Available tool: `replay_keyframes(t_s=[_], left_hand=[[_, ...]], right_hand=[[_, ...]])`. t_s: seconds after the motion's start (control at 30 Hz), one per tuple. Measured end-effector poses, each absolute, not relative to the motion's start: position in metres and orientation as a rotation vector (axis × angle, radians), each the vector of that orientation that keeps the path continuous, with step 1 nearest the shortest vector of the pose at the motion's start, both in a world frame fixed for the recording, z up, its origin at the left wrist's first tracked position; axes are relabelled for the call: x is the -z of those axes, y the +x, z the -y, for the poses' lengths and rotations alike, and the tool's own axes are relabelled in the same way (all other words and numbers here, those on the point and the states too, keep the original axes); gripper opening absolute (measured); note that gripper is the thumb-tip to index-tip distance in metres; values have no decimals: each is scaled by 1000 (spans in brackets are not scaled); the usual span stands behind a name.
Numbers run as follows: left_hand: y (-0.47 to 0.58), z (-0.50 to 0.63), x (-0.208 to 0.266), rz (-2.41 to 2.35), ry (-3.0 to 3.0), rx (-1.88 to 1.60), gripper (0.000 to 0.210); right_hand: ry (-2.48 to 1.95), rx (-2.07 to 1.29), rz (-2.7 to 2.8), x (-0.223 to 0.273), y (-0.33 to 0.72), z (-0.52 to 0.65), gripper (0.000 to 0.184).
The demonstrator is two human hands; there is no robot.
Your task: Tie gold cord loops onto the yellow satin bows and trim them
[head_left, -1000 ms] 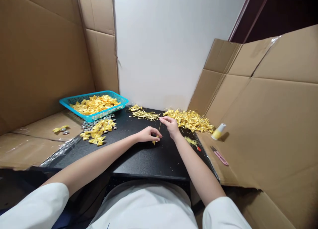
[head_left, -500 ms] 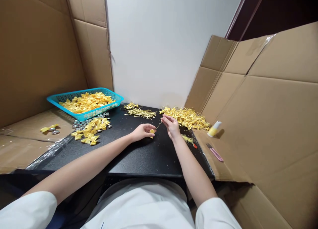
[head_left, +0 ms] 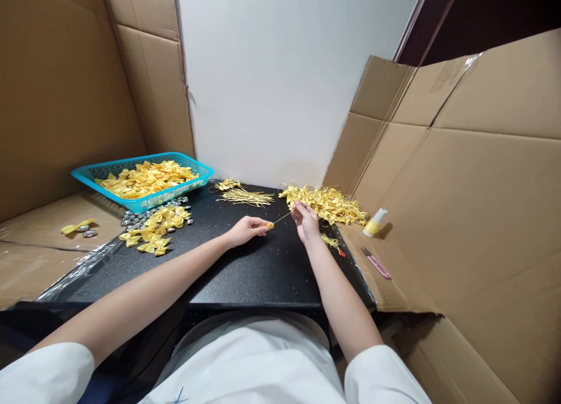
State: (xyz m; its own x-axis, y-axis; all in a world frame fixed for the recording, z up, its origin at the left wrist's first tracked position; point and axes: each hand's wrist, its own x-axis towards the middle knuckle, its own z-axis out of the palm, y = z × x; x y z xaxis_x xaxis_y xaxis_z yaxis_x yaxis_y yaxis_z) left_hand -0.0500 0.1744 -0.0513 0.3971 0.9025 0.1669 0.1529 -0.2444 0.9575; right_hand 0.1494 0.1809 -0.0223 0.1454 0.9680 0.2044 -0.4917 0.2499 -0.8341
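A small yellow satin bow [head_left: 270, 225] is pinched between the thumb and fingers of my left hand [head_left: 244, 231], above the black tabletop. From the bow a thin gold cord [head_left: 283, 218] runs taut, up and rightward. My right hand [head_left: 307, 224] is closed on the cord's far end, its fingertips drawn together. My palms and fingers hide most of the bow. Behind my hands lies a bundle of straight gold cords [head_left: 246, 197], and a heap of yellow bows with cords [head_left: 331, 204] spreads just beyond my right hand.
A blue basket [head_left: 144, 204] of yellow bows stands back left, beside loose bows [head_left: 153, 231] and silver buttons [head_left: 134, 220]. On the right are a yellow thread spool [head_left: 374, 223], pink thread snips [head_left: 377, 265] and yellow thread scraps [head_left: 329, 240]. Cardboard walls [head_left: 473, 205] flank the table.
My right hand has drawn slightly away to the right, and the cord between my hands spans farther. My left fingers have turned the bow, now less visible. The view has shifted slightly.
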Motion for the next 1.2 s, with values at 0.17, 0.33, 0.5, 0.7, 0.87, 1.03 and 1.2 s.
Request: replay_keyframes(t_s=[0.17,0.33,0.5,0.7,0.87,1.03,1.2], left_hand=[[-49,-173,50,-946,1634,-952,42],[-49,-169,46,-958,1621,-968,41],[-49,-167,43,-902,1611,-952,41],[-49,-167,44,-872,1604,-913,44],[-48,-166,44,-855,1586,-915,46],[-48,-167,44,-885,1584,-947,41],[-49,-169,45,-931,1604,-1024,37]], right_hand=[[-686,-1173,824,23,152,-182,22],[-708,-1109,834,22,153,-182,24],[-711,-1055,769,22,154,-183,25],[-736,-1004,830,21,155,-182,23],[-760,-928,1007,21,153,-176,19],[-819,-835,1377,25,143,-170,26],[-975,-859,1530,37,134,-170,25]])
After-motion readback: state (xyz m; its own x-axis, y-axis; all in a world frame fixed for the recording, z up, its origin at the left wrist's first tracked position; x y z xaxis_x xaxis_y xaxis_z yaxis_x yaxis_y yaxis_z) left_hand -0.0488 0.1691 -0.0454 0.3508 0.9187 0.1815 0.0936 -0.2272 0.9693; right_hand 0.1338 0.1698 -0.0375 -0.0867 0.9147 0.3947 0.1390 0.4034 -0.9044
